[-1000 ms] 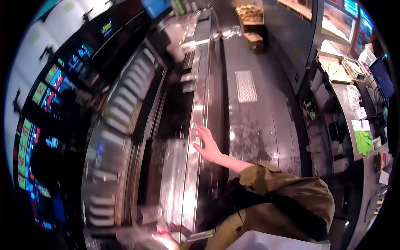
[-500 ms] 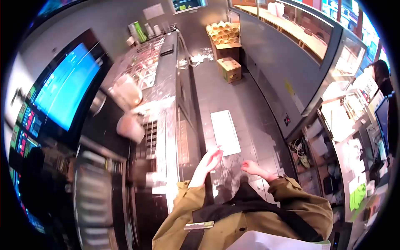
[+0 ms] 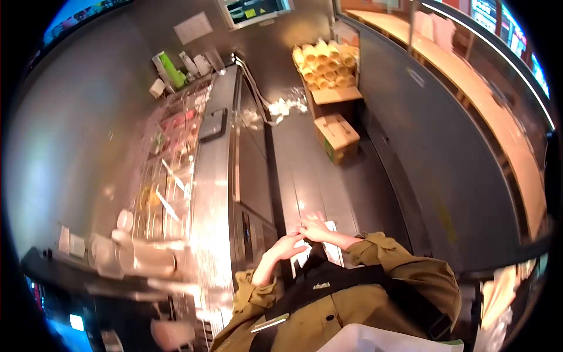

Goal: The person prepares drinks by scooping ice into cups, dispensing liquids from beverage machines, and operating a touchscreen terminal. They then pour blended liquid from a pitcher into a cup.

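Note:
My left hand (image 3: 286, 246) and my right hand (image 3: 315, 228) are together in front of my dark apron (image 3: 346, 280), low over the floor. The fingers of the left are stretched out toward the right hand and seem to touch it. Those of the right are spread, and I see nothing in either hand. Below them a white mat or board (image 3: 335, 251) on the floor is partly hidden by my hands and body.
To the left, a steel counter (image 3: 208, 193) carries ingredient containers (image 3: 167, 176), a dark tray (image 3: 213, 124) and pale jugs (image 3: 146, 258). Ahead are a closed carton (image 3: 337, 136) and a box of stacked yellowish cones or cups (image 3: 325, 64). A grey partition (image 3: 434, 135) runs along the right.
I have moved forward along the aisle, nearer the cartons and counter. My hands, apart before, have come together. The white mat is now mostly beneath me.

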A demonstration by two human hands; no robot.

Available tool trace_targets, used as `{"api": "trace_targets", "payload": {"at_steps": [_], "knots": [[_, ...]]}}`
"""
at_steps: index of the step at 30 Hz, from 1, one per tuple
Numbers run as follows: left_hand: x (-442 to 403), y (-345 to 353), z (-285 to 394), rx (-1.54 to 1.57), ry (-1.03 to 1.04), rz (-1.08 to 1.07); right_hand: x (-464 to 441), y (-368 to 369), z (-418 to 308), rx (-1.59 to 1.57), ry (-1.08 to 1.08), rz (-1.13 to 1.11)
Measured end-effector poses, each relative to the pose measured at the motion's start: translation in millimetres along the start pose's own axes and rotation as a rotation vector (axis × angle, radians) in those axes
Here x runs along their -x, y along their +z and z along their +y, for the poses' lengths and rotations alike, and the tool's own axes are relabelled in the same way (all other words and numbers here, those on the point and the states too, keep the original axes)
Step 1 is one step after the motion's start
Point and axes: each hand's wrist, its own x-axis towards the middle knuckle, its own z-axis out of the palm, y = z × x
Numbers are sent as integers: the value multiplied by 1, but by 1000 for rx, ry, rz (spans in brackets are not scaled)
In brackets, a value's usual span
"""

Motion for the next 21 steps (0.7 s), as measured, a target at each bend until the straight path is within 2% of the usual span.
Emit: {"api": "trace_targets", "payload": {"at_steps": [1, 2, 3, 5, 8, 11, 12, 14, 15, 17, 18, 20, 21], "knots": [[-27, -35, -29, 301, -80, 160, -48, -8, 24, 223, 10, 199], [-46, -65, -55, 605, -166, 302, -93, -20, 52, 155, 133, 24], [-79, -92, -91, 792, -370, 303, -135, -44, 69, 107, 264, -146], [-165, -125, -151, 1199, -769, 262, -213, -60, 126, -54, 365, -176], [-290, -216, -182, 1126, -606, 182, -304, -141, 167, -110, 299, -152], [-412, -311, -232, 1009, -478, 125, -384, -199, 235, -366, 314, 304], [-454, -338, -250, 971, -437, 106, -415, -209, 270, -530, 385, 348], [-547, -384, -296, 460, -327, 211, -471, -246, 315, -795, 504, 364], [-591, -404, -322, 309, -181, 268, -506, -263, 335, -797, 488, 423], [-656, -479, -317, 701, -289, 244, -585, -301, 358, -843, 498, 454], [-678, -508, -320, 923, -378, 216, -625, -324, 359, -777, 423, 417], [-735, -566, -363, 681, -215, 323, -708, -366, 341, -1002, 364, 471], [-756, -605, -366, 609, -167, 426, -748, -391, 333, -1007, 325, 407]]}}
